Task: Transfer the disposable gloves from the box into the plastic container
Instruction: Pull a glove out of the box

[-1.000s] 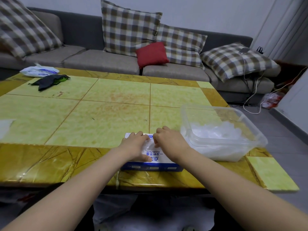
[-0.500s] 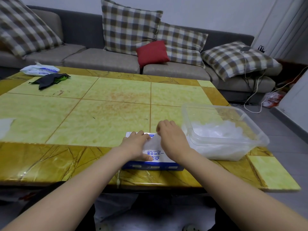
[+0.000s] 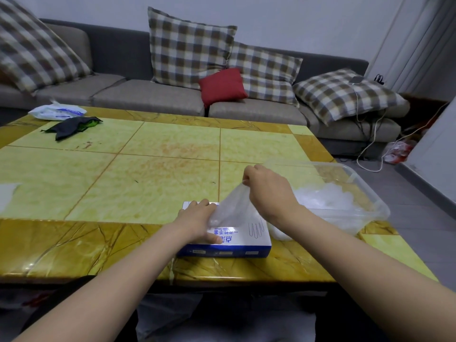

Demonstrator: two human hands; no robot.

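Right hand (image 3: 269, 193) pinches glove (image 3: 232, 206), fingers curled. We see glove stretched diagonally: lower end at box (image 3: 237, 240), upper end toward upper right. Left hand (image 3: 197, 218) flat, pressing box at lower centre, long axis left-right. Container (image 3: 370, 208) just right of box.

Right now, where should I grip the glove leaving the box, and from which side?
Pinch the glove at its raised top end from above, on the container side, as the right hand does. It is thin film stretched upward from the box, which the left hand holds down.
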